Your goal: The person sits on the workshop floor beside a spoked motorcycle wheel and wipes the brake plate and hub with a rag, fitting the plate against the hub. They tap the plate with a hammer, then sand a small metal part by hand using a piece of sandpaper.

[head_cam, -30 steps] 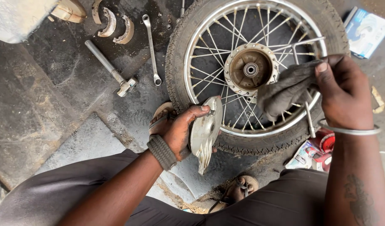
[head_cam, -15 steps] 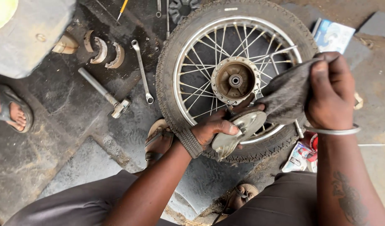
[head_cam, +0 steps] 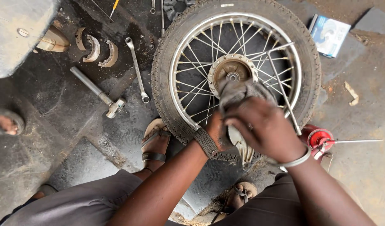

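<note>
A spoked motorcycle wheel with its tyre (head_cam: 167, 71) lies flat on the oily ground, its hub (head_cam: 231, 72) in the middle. My right hand (head_cam: 263, 129) is closed on a dark grey rag (head_cam: 242, 92) and presses it down over a round metal plate (head_cam: 241, 144). My left hand (head_cam: 215, 132), with a woven band at the wrist, grips that plate from below and is mostly hidden under the right hand. Both hands sit over the wheel's near rim.
A ring spanner (head_cam: 136, 69), a hammer (head_cam: 98, 92) and two curved brake shoes (head_cam: 101, 50) lie left of the wheel. A red oil can (head_cam: 320, 140) stands at right, a small blue box (head_cam: 329, 35) at far right. My sandalled feet (head_cam: 155, 140) flank the wheel; another person's foot (head_cam: 6, 123) at left.
The right hand has come down and left with the rag onto the plate. The left hand has lifted the plate toward the wheel's near rim, beneath the right hand.
</note>
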